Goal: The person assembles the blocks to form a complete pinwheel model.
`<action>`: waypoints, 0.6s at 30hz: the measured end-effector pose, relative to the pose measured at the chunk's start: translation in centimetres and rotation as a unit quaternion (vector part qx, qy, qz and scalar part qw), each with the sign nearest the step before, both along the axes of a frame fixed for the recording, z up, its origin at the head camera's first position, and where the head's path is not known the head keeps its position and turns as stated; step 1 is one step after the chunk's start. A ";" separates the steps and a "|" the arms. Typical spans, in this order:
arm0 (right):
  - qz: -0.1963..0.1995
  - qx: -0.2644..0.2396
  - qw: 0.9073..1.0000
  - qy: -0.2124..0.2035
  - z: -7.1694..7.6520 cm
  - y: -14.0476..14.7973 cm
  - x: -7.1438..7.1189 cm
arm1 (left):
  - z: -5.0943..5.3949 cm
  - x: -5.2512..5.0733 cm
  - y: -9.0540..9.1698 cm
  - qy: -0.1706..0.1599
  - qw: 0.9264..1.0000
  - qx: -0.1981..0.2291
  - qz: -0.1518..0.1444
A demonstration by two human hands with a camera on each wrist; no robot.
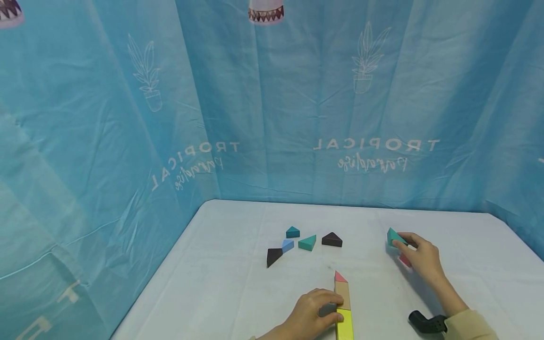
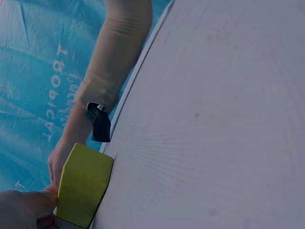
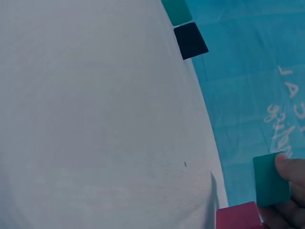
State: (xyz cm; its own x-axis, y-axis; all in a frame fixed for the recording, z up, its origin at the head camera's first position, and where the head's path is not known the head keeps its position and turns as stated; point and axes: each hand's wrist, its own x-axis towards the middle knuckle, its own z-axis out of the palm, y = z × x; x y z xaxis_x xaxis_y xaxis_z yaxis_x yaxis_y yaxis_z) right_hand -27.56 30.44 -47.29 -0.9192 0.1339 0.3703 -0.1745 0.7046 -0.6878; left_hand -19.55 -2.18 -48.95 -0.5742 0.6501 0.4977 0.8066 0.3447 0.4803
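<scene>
In the head view my left hand [image 1: 312, 311] touches the left side of a row of blocks, one finger at the tan block [image 1: 342, 295], the thumb at the yellow block [image 1: 344, 326]. A pink triangular block [image 1: 339, 277] tops that row. In the left wrist view the thumb lies against the yellow block [image 2: 86, 183]. My right hand [image 1: 422, 259] pinches a teal triangular block [image 1: 394, 237] between thumb and fingers. Just below it is a red block [image 1: 405, 259], partly hidden by the hand; it shows next to the teal block [image 3: 270, 180] in the right wrist view.
Several loose triangular blocks lie farther back: a dark one [image 1: 332, 240], a green one [image 1: 308, 243], a teal one [image 1: 293, 232], a light blue one [image 1: 287, 245] and a black one [image 1: 274, 256]. A white cloth covers the table [image 1: 238, 278]; blue curtains [image 1: 289, 108] hang behind and at the sides.
</scene>
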 end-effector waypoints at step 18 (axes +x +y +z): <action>0.148 -0.060 0.987 -0.024 0.9 -4.2 1.3 | 0.0 0.0 0.0 -0.001 1.000 0.004 0.001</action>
State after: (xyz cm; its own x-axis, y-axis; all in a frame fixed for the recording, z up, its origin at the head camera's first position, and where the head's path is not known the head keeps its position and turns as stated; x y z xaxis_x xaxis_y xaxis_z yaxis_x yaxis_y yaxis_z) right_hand -26.25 26.24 -46.38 -0.9405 -0.1035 0.3238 -0.3264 0.5408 -0.7752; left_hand -19.58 -2.20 -48.95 -0.5770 0.6443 0.5020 0.8045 0.3424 0.4853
